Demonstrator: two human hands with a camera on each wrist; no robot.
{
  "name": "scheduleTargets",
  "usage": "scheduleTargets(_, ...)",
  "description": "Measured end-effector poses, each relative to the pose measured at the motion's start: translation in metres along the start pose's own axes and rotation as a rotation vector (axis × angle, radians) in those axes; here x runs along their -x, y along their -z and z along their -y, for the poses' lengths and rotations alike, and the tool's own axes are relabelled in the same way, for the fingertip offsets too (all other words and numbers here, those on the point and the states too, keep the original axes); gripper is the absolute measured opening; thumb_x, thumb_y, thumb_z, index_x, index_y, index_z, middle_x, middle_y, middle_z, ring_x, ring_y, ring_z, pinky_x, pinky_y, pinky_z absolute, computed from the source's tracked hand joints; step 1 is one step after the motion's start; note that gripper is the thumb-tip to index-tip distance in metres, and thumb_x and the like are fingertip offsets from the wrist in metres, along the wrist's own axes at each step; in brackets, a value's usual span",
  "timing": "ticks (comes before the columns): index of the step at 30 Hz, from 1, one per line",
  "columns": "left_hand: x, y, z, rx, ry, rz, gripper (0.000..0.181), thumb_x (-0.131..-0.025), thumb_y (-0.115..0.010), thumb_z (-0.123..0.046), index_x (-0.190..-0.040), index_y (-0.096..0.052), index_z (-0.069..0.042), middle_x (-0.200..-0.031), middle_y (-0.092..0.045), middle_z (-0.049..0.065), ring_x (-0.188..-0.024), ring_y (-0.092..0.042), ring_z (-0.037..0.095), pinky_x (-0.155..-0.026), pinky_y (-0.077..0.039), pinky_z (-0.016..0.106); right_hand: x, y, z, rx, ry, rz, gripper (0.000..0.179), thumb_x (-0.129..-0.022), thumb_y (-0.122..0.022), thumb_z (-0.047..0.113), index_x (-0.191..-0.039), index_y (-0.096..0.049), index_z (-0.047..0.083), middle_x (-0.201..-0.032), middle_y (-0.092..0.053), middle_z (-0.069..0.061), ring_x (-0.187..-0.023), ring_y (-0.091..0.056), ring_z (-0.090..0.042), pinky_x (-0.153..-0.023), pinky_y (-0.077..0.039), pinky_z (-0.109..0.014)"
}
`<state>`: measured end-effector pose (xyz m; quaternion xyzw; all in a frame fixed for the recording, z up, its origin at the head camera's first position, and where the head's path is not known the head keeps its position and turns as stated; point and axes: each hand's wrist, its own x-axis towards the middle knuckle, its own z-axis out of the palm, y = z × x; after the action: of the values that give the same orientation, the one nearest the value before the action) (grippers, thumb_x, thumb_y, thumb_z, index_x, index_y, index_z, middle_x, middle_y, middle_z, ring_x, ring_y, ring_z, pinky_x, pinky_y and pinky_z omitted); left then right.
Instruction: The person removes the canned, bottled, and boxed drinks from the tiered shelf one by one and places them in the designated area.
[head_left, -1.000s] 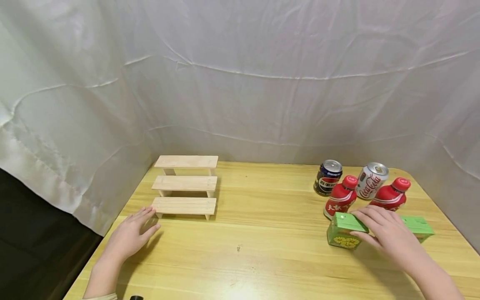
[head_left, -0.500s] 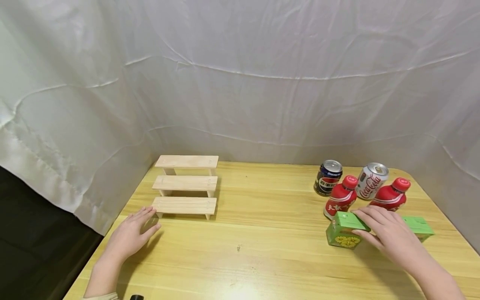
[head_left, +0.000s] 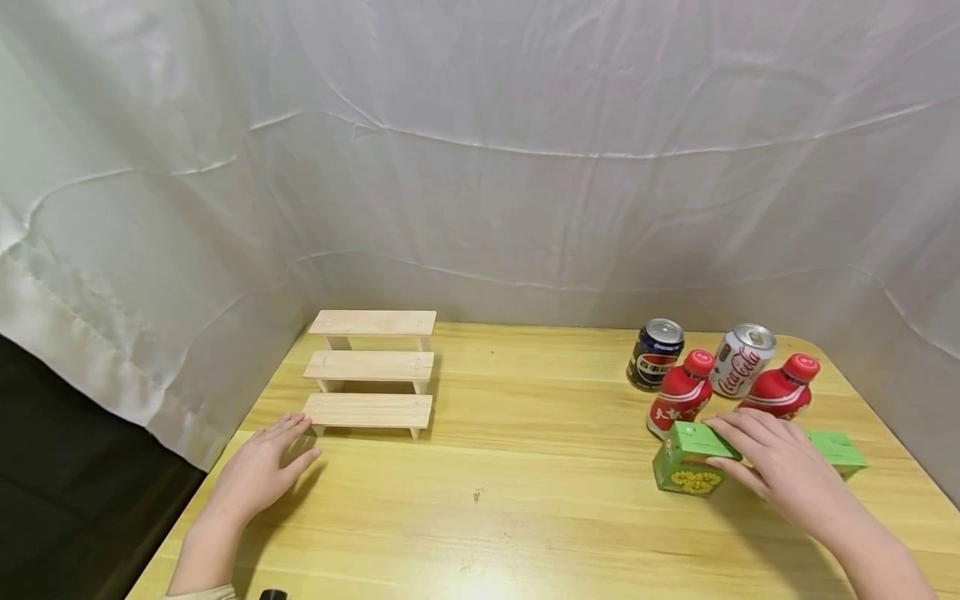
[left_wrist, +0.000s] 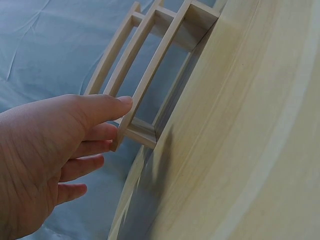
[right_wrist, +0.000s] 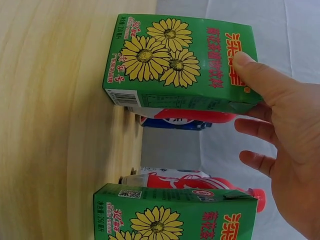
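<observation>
My right hand (head_left: 776, 462) grips a green chrysanthemum tea carton (right_wrist: 175, 65) by its upper part. The thumb lies on the flowered front and fingers go behind it. A second green tea carton (right_wrist: 170, 215) stands to the right, partly hidden by that hand in the head view. Behind the cartons are two red bottles (head_left: 681, 396), a dark blue Pepsi can (head_left: 655, 357) and a white Coca-Cola can (head_left: 742, 362). On the left, my left hand (head_left: 258, 468) has relaxed fingers at the left end of the lowest step of a wooden three-step rack (head_left: 367, 408); whether they touch it is unclear.
The drinks stand close together on the right side of the wooden table (head_left: 510, 467). Grey cloth (head_left: 555, 217) hangs behind the table and along both sides. A small black object (head_left: 273, 594) shows at the front edge, lower left.
Very little differs. The gripped carton has turned slightly, and my right thumb has shifted a little to the right across its front. My left hand has stayed in place.
</observation>
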<state>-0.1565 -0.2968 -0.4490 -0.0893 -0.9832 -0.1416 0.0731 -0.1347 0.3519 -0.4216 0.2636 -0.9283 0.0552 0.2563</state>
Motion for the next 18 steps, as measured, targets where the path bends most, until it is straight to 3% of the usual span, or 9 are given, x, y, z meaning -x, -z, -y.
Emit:
scheduleTargets(12, -0.0029, 0.0018, 0.0027, 0.003, 0.004, 0.019, 0.064, -0.094, -0.062, -0.041, -0.141, -0.049, 0.0, -0.147, -0.046, 0.022, -0.137, -0.04, 0.044, -0.114, -0.029, 0.062, -0.0026, 0.0023, 0.0057, -0.024, -0.019, -0.016, 0.056, -0.076, -0.078, 0.037, -0.124, -0.064, 0.012, -0.117, -0.063, -0.007, -0.111, -0.053, -0.032, -0.088, -0.042, -0.052)
scheduleTargets(18, -0.0021, 0.0042, 0.0041, -0.016, 0.003, 0.015, 0.063, -0.094, -0.061, -0.042, -0.139, -0.051, 0.0, -0.146, -0.048, 0.022, -0.136, -0.041, 0.045, -0.113, -0.03, 0.064, -0.008, 0.0076, 0.0042, -0.061, 0.005, -0.07, 0.059, -0.071, -0.08, 0.031, -0.124, -0.064, 0.011, -0.117, -0.063, -0.011, -0.11, -0.053, -0.035, -0.085, -0.041, -0.05)
